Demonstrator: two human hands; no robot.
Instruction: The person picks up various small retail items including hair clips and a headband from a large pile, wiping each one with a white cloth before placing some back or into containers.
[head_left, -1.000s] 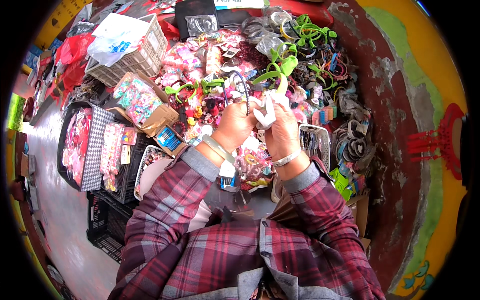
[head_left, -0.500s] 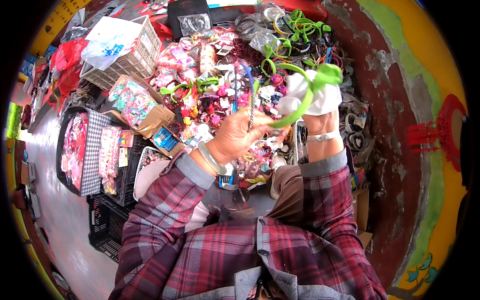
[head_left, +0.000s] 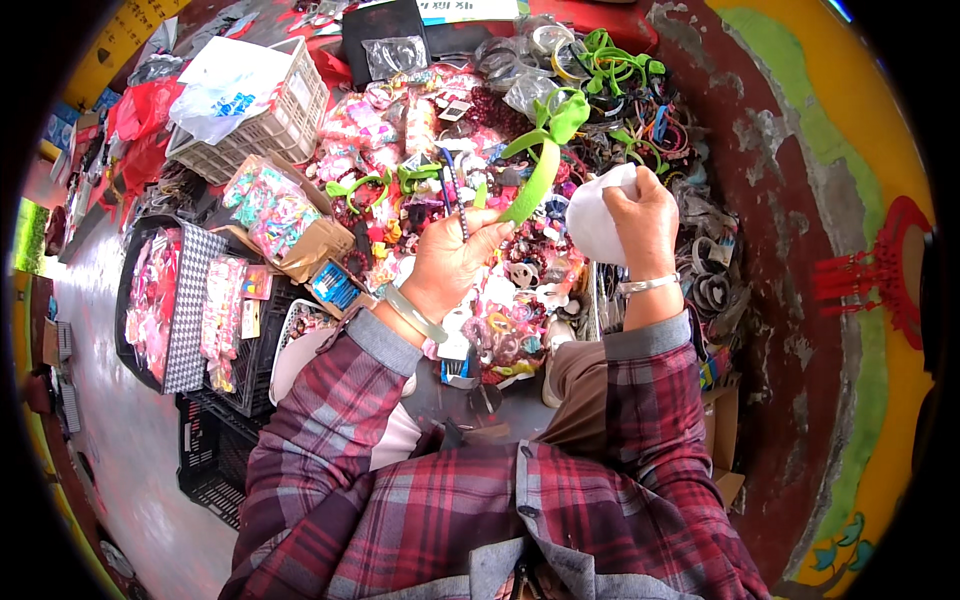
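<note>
My left hand (head_left: pixel 452 265) pinches the lower end of a bright green headband (head_left: pixel 537 182) topped with a leafy sprout. Thin dark headbands (head_left: pixel 450 172) stick up from the same grip. To the right, my right hand (head_left: pixel 645 222) is closed on a white cloth (head_left: pixel 592 216), which hangs to the left of its fingers. The cloth and the green headband are apart. Beneath both hands spreads a pile of colourful hair accessories (head_left: pixel 520 300). More green headbands (head_left: pixel 612 62) lie at the pile's far right.
At the far left a pale plastic crate (head_left: pixel 290 115) carries white plastic. Closer on the left are a cardboard box (head_left: pixel 315 225) of packets, a houndstooth bin (head_left: pixel 192 310) and black crates (head_left: pixel 212 455). A worn, painted surface (head_left: pixel 800 330) borders the right side.
My right hand and the white cloth have drawn away from the green headband, whose leafy top now stands more upright and further left. My left hand still grips its end.
</note>
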